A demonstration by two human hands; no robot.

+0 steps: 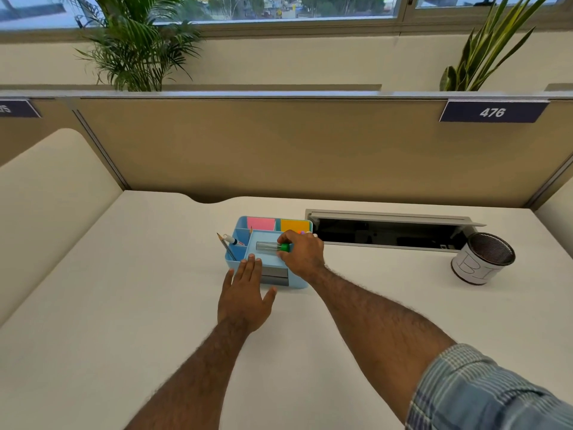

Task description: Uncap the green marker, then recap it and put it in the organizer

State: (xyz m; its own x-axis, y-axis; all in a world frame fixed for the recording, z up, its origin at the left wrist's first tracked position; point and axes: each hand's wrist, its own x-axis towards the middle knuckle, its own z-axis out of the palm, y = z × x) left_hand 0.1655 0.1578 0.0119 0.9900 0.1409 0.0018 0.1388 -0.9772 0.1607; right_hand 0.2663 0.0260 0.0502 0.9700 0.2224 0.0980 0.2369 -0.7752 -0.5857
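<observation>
A light blue desk organizer [240, 224] stands on the white desk near the middle. The green marker [273, 247] lies level over the organizer's wide front compartment, its pale barrel pointing left and its green end to the right. My right hand [302, 252] grips that green end with the fingertips. My left hand [246, 294] rests flat with fingers spread against the organizer's front left corner, holding nothing. Whether the marker touches the compartment floor is unclear.
Pink [261, 223] and orange [295, 225] sticky notes fill the organizer's back compartments; a pencil [225, 247] and a white pen [232, 239] stand in the left ones. An open cable tray [387, 232] lies behind, a mesh cup [482, 259] to the right, a partition wall beyond.
</observation>
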